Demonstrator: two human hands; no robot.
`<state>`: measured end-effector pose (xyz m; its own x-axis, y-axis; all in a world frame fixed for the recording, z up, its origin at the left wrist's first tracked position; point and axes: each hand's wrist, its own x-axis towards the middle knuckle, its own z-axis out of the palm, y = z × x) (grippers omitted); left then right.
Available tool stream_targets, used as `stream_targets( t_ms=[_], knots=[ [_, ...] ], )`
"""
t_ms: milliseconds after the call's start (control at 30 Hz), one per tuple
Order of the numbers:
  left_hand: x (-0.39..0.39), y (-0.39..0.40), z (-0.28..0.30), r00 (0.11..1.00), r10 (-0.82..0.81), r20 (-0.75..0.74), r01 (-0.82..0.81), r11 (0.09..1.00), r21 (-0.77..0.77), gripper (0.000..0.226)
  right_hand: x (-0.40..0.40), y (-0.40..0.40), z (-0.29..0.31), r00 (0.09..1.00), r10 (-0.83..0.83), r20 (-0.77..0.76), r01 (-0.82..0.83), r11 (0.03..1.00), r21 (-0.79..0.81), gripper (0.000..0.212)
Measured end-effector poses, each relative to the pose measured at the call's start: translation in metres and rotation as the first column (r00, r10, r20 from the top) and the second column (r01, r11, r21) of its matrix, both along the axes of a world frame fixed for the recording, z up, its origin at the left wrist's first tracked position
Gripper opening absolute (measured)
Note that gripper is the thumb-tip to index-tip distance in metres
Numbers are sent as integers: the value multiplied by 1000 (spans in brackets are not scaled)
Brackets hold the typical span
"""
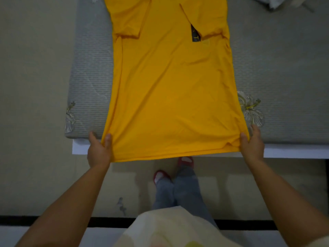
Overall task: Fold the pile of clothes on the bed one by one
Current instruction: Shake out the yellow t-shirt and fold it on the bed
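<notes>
Floor [35, 86] runs down the far left, pale and bare, beside the bed [89, 77]. Bed has a grey striped cover w/ a pale flower print near its left corner and a white edge [80, 146] along the near side.

Left hand [98, 151] is at the near edge of the bed, gripping the bottom left corner of the yellow shirt [169, 95]. Its thumb lies on top of the cloth, the other fingers curl under the hem, so the corner is pinched btwn them; one finger sticks out to the left, resting on the bed cover.

Shirt lies flat and lengthwise on the bed, hem toward the person and hanging just past the white edge. Both sleeves are folded in over the body at the far end: left one lies square, right one slants. A small black label [195, 35] w/ pale letters shows near the right sleeve's edge.

Below the hem, the person's feet in red slippers [186, 161] stand on the floor, grey trousers above them.

Right hand [252, 145] pinches the bottom right corner the same way, thumb on top, fingers beneath or alongside. Just beyond it, a second flower print [251, 108] on the cover.

Top right corner: a bit of pale crumpled cloth [281, 2] on the bed, well apart from the shirt.
</notes>
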<state>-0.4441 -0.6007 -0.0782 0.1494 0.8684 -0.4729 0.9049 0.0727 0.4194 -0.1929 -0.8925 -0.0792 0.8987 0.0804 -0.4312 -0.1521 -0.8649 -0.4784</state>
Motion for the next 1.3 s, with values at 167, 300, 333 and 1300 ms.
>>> stream_targets(
  t_ms=[167,300,333,1300],
  knots=[
    [-19,1,7,981,-128,-143,129,992,-5,70,-10,-26,8,973,228,-46,-232,966,-118,48],
    [-25,-5,5,974,-175,-146,171,984,-42,73,-23,-31,10,986,160,-47,-162,986,-33,71],
    [-25,-6,6,976,-176,-127,172,984,-38,73,-24,-31,10,991,129,-36,-128,992,6,70],
    [292,244,69,505,595,625,-616,756,-222,60,289,254,72,863,-433,-259,484,566,667,46]
  ],
)
